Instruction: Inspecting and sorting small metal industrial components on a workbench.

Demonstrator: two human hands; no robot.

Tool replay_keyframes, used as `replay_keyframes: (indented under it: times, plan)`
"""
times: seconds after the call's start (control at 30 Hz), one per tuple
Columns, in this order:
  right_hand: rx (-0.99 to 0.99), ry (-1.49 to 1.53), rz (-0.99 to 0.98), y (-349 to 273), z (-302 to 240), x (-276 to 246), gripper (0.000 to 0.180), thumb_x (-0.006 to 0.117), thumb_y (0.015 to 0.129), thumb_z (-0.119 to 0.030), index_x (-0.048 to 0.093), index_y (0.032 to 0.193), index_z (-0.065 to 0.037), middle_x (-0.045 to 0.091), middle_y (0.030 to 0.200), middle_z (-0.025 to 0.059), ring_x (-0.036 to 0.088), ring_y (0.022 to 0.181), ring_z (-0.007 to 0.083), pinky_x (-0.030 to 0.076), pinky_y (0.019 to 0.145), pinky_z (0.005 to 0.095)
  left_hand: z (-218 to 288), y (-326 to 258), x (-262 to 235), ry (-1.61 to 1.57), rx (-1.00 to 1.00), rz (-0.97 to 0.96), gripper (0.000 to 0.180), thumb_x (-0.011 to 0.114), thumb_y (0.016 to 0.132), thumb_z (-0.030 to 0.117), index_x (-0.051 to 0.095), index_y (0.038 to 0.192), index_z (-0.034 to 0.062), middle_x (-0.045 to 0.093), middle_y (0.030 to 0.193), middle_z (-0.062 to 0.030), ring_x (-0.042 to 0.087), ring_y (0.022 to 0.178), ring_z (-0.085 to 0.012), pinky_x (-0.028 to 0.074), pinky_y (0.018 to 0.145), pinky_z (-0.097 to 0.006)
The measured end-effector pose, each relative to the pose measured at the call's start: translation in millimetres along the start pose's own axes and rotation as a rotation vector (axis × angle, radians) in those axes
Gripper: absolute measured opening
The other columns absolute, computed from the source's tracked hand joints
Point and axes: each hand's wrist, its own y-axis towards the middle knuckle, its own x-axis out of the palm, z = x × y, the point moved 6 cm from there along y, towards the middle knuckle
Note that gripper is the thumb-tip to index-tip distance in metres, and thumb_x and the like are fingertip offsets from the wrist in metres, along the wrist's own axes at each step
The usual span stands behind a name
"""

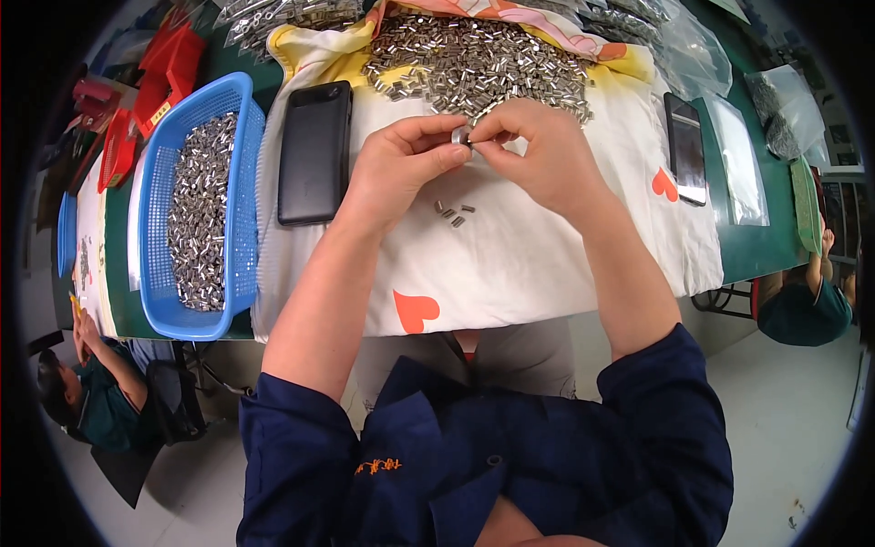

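My left hand pinches a small shiny metal ring between thumb and fingers, over the white cloth. Against it, from the other side, my right hand is closed in a pinch. A tiny dark bit shows at its fingertips, too small to name. Beyond both hands lies a heap of short metal tubes, spread on the cloth's yellow and pink folded edge. Several loose tubes rest on the cloth just below my hands.
To the left stand a blue plastic basket full of small metal tubes and a black rectangular case. A phone and a clear plastic bag lie at right. Red bins stand far left. Other people sit at both sides.
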Motion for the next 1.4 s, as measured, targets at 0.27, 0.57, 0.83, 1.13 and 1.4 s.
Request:
replay_keyframes:
  times: [0.27,0.57,0.83,1.13,1.4]
  plan:
    - [-0.016,-0.061,-0.030,-0.8,1.4,-3.9,0.009,0.058,0.071,-0.007,0.061,0.078,-0.002,0.061,0.071,0.0075,0.059,0.065,0.0150,0.045,0.058,0.0252,2.2,-1.4,-1.1,0.157,-0.016,0.025,0.032,0.065,0.073,0.002,0.057,0.104,-0.0014,0.062,0.088,-0.0067,0.058,0.078,-0.0097,0.046,0.068,-0.020]
    - [0.224,0.000,-0.037,4.2,25.7,-17.1,0.010,0.059,0.073,-0.007,0.061,0.081,-0.001,0.060,0.072,0.0037,0.055,0.067,0.0124,0.044,0.064,0.0249,0.0,-4.8,7.8,0.205,-0.113,-0.023,0.031,0.064,0.075,0.001,0.056,0.104,-0.0032,0.062,0.089,-0.0067,0.058,0.080,-0.0096,0.046,0.071,-0.020]
    - [-0.115,-0.578,-0.066,1.6,19.4,7.6,0.009,0.055,0.070,-0.010,0.061,0.074,-0.004,0.059,0.071,0.0090,0.054,0.075,0.0265,0.044,0.069,0.0366,3.0,-1.9,0.8,0.128,-0.050,0.031,0.031,0.063,0.075,0.002,0.056,0.104,-0.0024,0.062,0.089,-0.0062,0.057,0.079,-0.0098,0.045,0.071,-0.021]
    - [0.115,-0.001,-0.022,0.7,8.6,-2.6,0.010,0.058,0.071,-0.009,0.061,0.078,-0.003,0.062,0.076,0.0065,0.058,0.067,0.0150,0.046,0.062,0.0261,2.7,-1.0,-1.3,0.069,-0.033,0.024,0.033,0.064,0.075,0.002,0.055,0.106,-0.0026,0.062,0.090,-0.0069,0.057,0.080,-0.0107,0.046,0.073,-0.021]
    - [-0.082,-0.230,0.056,-1.9,-2.5,4.8,0.010,0.060,0.070,-0.009,0.061,0.077,-0.003,0.062,0.075,0.0077,0.059,0.068,0.0167,0.046,0.063,0.0260,1.1,-1.6,-1.4,0.135,-0.025,0.048,0.033,0.066,0.073,0.002,0.056,0.105,-0.0025,0.062,0.090,-0.0072,0.058,0.080,-0.0105,0.047,0.071,-0.021]
